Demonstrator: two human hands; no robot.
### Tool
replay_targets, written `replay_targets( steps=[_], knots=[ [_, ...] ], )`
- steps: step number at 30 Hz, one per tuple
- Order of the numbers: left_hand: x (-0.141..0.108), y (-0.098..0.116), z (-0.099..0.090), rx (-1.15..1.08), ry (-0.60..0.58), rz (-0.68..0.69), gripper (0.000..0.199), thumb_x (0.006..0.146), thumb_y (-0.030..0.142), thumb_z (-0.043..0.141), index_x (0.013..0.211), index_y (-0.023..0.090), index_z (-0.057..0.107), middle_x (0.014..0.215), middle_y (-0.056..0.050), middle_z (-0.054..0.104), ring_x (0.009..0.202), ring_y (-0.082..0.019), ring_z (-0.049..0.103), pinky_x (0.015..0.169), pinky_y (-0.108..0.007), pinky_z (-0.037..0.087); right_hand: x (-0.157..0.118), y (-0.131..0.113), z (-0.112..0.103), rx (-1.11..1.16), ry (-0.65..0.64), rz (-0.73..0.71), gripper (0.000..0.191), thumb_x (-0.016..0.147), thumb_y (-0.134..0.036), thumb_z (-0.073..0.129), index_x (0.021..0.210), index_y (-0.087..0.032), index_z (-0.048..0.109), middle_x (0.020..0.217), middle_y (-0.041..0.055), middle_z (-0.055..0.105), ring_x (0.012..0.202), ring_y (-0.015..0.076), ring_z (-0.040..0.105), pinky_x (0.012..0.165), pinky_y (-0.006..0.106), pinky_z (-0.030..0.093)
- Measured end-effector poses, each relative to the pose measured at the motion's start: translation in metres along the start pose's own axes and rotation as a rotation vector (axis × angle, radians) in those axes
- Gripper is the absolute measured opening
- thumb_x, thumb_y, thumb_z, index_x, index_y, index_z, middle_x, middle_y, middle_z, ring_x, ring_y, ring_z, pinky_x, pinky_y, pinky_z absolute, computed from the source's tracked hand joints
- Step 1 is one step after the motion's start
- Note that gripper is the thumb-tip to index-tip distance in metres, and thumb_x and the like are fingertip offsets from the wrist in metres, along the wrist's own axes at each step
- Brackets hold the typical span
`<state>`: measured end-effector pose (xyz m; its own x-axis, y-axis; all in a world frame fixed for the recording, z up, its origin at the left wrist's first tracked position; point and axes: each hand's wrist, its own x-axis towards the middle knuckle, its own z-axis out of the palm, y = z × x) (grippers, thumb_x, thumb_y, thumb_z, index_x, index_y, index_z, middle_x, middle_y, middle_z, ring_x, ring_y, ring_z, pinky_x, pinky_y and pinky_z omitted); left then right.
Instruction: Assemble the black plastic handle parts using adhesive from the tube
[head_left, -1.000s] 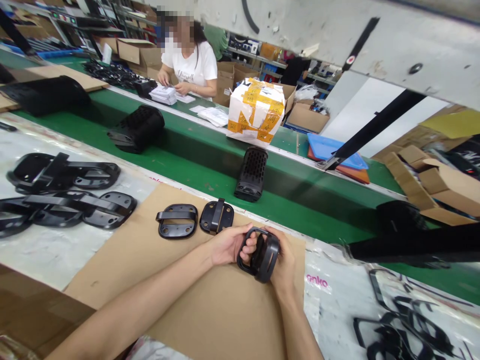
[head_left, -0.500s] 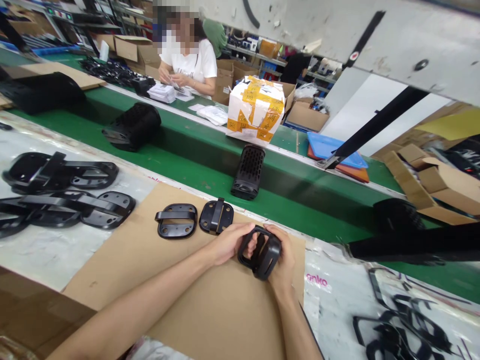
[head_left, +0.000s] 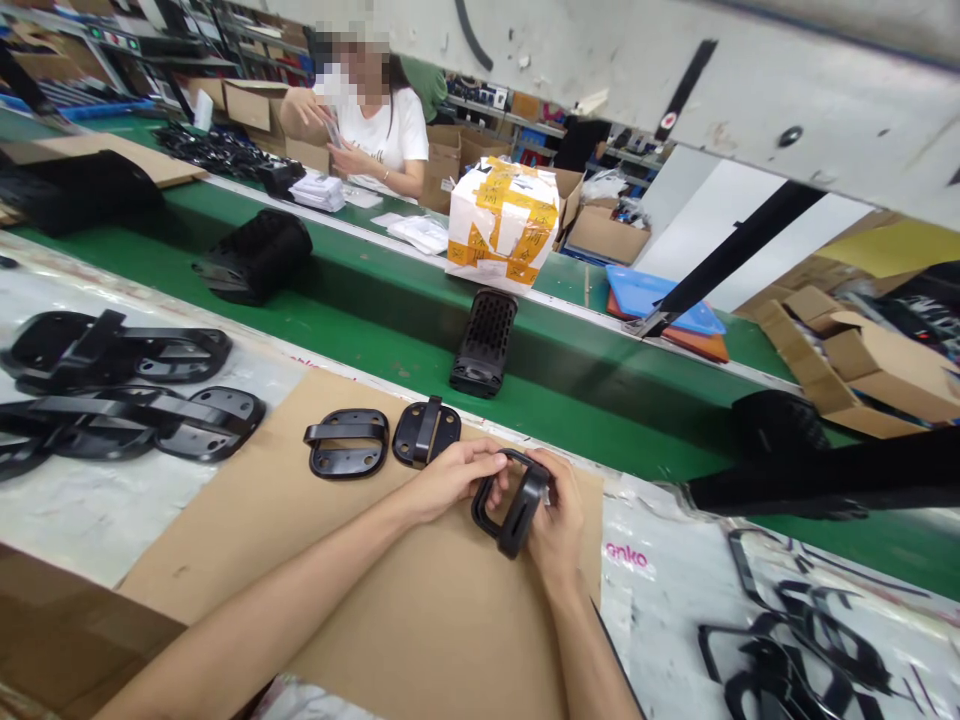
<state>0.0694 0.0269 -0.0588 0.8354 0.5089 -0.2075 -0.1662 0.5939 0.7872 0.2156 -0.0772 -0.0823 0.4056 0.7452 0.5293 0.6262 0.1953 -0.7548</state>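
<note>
My left hand [head_left: 461,475] pinches the upper left edge of a black plastic cover with a strap handle [head_left: 517,512]. On the right side of the same part, my right hand [head_left: 556,510] is closed around it. A rounded black rim shows on its left, and the part stands tilted above a brown cardboard sheet [head_left: 390,600]. Some of my fingers are hidden behind it. Two similar handled covers lie on the cardboard: one with its handle crosswise [head_left: 347,443], the other with an upright handle [head_left: 427,432] just beyond my left hand.
More handled covers [head_left: 112,420] are heaped at left. Thin black rims [head_left: 795,640] lie loose at right. Black perforated housings [head_left: 484,340] rest on the green conveyor [head_left: 390,365]. A taped carton [head_left: 502,222] and a co-worker [head_left: 390,130] are across it. A black post [head_left: 735,255] slants at right.
The held cover has turned slightly, so its handle shows more edge-on. Both hands keep hold of it. The co-worker's one hand has risen. The whole view has shifted a little.
</note>
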Motion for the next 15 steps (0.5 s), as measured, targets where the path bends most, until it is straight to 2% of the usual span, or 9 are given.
replay_targets(
  steps=[3,8,9,12,15],
  knots=[
    [-0.001,-0.001,0.005,-0.133,0.000,-0.096,0.042,0.079,0.050,0.081,0.089,0.017,0.059,0.067,0.001,0.059,0.055,-0.011,0.053,0.053,-0.024,0.045,-0.004,0.006,0.001,0.026,-0.019,0.038,0.026,0.096,-0.020,0.059,0.120,-0.025,0.066,0.117,0.0080,0.070,0.108,0.0254,0.067,0.095,0.044,0.055],
    [0.000,-0.007,0.010,-0.080,0.109,-0.005,0.043,0.080,0.052,0.080,0.084,0.017,0.056,0.062,0.004,0.052,0.049,-0.008,0.044,0.046,-0.020,0.033,-0.011,0.013,0.006,0.039,-0.038,0.098,0.025,0.098,-0.022,0.055,0.121,-0.024,0.064,0.117,0.0085,0.069,0.109,0.0248,0.066,0.098,0.045,0.053],
    [0.000,-0.008,0.009,-0.124,0.095,-0.032,0.042,0.081,0.052,0.078,0.084,0.017,0.056,0.061,0.005,0.050,0.049,-0.008,0.042,0.045,-0.020,0.031,-0.012,0.014,0.008,0.046,-0.047,0.108,0.025,0.098,-0.022,0.055,0.121,-0.024,0.063,0.117,0.0084,0.069,0.108,0.0247,0.067,0.098,0.045,0.053],
    [0.003,-0.008,0.003,-0.352,-0.030,-0.244,0.039,0.089,0.054,0.066,0.082,0.017,0.054,0.060,0.005,0.043,0.047,-0.008,0.036,0.044,-0.020,0.028,-0.016,0.017,0.010,0.080,-0.093,0.143,0.030,0.095,-0.022,0.058,0.125,-0.025,0.060,0.116,0.0077,0.069,0.104,0.0248,0.069,0.095,0.046,0.055],
    [0.004,-0.005,-0.006,-0.477,-0.126,-0.359,0.037,0.098,0.048,0.054,0.077,0.017,0.053,0.060,0.004,0.041,0.049,-0.010,0.038,0.047,-0.021,0.034,-0.017,0.016,0.009,0.095,-0.126,0.148,0.032,0.093,-0.023,0.061,0.124,-0.026,0.059,0.114,0.0069,0.070,0.100,0.0256,0.069,0.093,0.047,0.056]
  ],
)
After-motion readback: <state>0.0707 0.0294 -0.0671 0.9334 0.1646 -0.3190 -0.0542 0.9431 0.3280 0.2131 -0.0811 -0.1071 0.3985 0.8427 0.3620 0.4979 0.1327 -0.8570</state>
